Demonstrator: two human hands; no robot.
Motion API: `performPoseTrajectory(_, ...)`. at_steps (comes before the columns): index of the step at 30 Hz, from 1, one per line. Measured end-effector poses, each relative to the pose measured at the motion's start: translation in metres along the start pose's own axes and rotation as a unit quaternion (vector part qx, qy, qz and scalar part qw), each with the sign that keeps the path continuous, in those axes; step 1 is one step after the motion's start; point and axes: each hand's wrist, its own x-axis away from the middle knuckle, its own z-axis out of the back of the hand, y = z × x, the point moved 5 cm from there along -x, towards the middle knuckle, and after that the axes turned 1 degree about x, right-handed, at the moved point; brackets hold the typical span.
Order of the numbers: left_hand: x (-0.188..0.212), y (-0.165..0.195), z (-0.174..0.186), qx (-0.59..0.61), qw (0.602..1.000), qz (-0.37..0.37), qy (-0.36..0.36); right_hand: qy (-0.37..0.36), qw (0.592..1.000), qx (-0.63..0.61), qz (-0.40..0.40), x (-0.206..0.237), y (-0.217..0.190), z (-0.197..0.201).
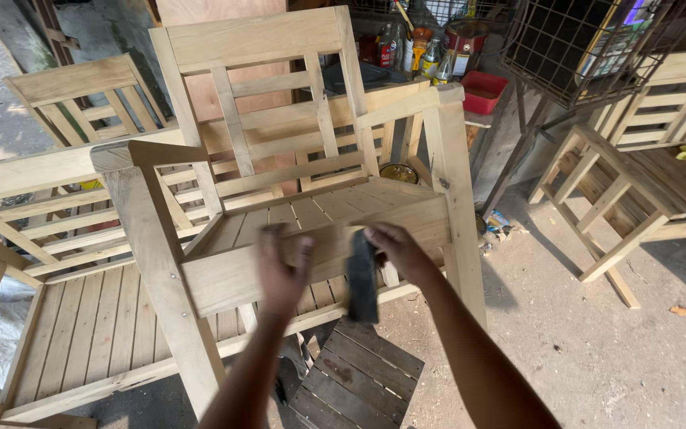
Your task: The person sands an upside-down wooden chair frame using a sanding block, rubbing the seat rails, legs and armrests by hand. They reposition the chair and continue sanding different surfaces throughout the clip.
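Right hand [395,250] fingers pinch a dark sanding sheet [363,278] hanging over the chair's front rail [224,278]; blurred left hand [283,270] just left, fingers loosely spread on the rail.

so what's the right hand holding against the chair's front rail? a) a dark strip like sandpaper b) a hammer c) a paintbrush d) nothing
a: the right hand grips a dark flat strip that hangs down over the front rail of the bare wooden chair, while the blurred left hand rests on the same rail.
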Motion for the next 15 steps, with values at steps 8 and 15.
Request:
performPoseTrajectory(8, 0.053, 0.031, -0.116, 0.572, 0.629, 0.468, -0.241, -0.119, 0.986, -0.112, -0.031, 0.012, -0.025, 0.02)
performPoseTrajectory(15, 0.014, 0.047, -0.085, 0.099, 0.98, 0.154, -0.074, 0.04, 0.964, 0.186, 0.186, 0.001, -0.031, 0.084)
